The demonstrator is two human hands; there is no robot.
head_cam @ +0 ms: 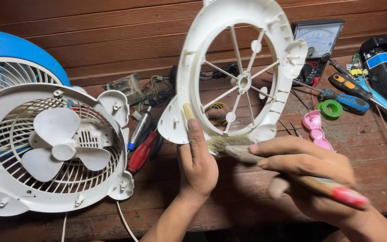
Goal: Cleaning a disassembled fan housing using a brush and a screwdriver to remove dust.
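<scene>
White fan frame (274, 67) upright in left hand (196, 168), right hand (312, 172) brushing its lower rim.

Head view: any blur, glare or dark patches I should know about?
Head view: right hand and brush are motion-blurred, worst at the red handle end; left hand and white fan ring are sharp; even soft light with no hard glare, only a mild sheen on the meter face; bottom edge below the table falls into dark shadow; no obvious lens distortion.
</scene>
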